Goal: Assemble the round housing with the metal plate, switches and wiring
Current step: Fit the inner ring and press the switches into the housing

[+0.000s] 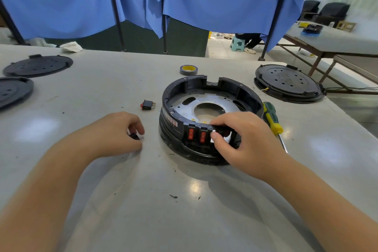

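Observation:
The round black housing (180,92) sits on the grey table (102,88) with a silver metal plate (184,108) inside it. Two red rocker switches (196,134) sit in its front wall. My right hand (245,139) pinches a third switch (222,131) at the opening just right of them, thumb on the front, fingers over the rim. My left hand (120,131) rests on the table to the housing's left, fingers curled round a small black switch (134,136). Another loose red-and-black switch (147,105) lies behind it.
A green-and-yellow screwdriver (273,118) lies right of the housing. A roll of grey tape (188,69) stands behind it. Black round covers lie at the far left (38,65) and left edge (12,92); another housing with cover (288,83) sits at the far right.

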A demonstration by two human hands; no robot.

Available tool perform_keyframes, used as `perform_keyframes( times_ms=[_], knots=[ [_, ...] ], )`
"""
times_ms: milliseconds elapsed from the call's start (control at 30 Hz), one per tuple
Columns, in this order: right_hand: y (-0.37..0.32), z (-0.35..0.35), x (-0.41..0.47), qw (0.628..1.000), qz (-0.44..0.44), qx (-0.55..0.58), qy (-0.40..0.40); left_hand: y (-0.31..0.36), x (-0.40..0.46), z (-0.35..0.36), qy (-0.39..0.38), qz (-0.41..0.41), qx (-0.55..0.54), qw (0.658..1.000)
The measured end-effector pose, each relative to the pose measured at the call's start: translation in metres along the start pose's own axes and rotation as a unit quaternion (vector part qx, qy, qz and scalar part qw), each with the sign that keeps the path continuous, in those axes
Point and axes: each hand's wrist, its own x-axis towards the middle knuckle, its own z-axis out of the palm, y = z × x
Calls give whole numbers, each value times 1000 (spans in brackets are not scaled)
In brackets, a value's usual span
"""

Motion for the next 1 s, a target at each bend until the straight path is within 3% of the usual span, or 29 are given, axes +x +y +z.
perform_keyframes(
  times_ms=[433,767,1000],
  knots=[
    [-2,-1,0,1000,7,1,-7,14,-1,4,49,49,-119,990],
    [-3,0,0,1000,0,-5,-3,26,-7,-2,182,107,-260,942],
    [-2,3,0,1000,-1,13,4,37,-12,1,159,129,-385,900]
  ],
)
